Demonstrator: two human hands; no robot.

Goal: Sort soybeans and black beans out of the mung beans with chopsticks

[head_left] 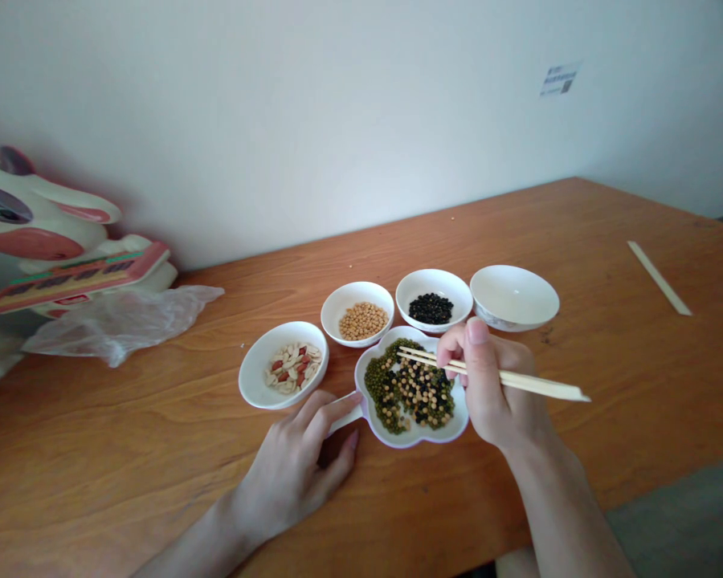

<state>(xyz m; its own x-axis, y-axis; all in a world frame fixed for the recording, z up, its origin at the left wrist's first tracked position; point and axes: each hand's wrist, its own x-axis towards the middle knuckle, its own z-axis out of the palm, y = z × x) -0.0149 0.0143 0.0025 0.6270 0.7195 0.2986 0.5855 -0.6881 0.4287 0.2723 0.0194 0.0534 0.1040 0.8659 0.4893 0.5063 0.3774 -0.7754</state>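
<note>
A: How should this be handled?

B: Table (108, 457) takes the weight. Dish (437, 433) sits on it, just in front of the yellow-bean bowl (355, 295) and black-bean bowl (434, 282); best held flat there. Left hand (292, 457) has its grip on the handle (345, 413), fingers over, thumb on the near side. Light pressure should do; leaning on it might tip the dish.

A: Right hand (501, 393)?

B: Grip closed round the chopsticks (536, 384). Tips close together over the far part of the dish, no bean clearly between them; can't tell if they touch any. I'd come in low, one bean per pinch, soft squeeze. Smooth round ones probably shoot out if squeezed hard.

A: Looks?

B: Dish: white, shallow, flower-shaped, lilac rim. Inside, a loose mixed layer. Yellow beans (427, 391) spread over the middle and right, black beans (405, 377) in among them, small green beans (377, 377) thickest at the left and far side. Bits of white bottom show toward the near edge.
</note>
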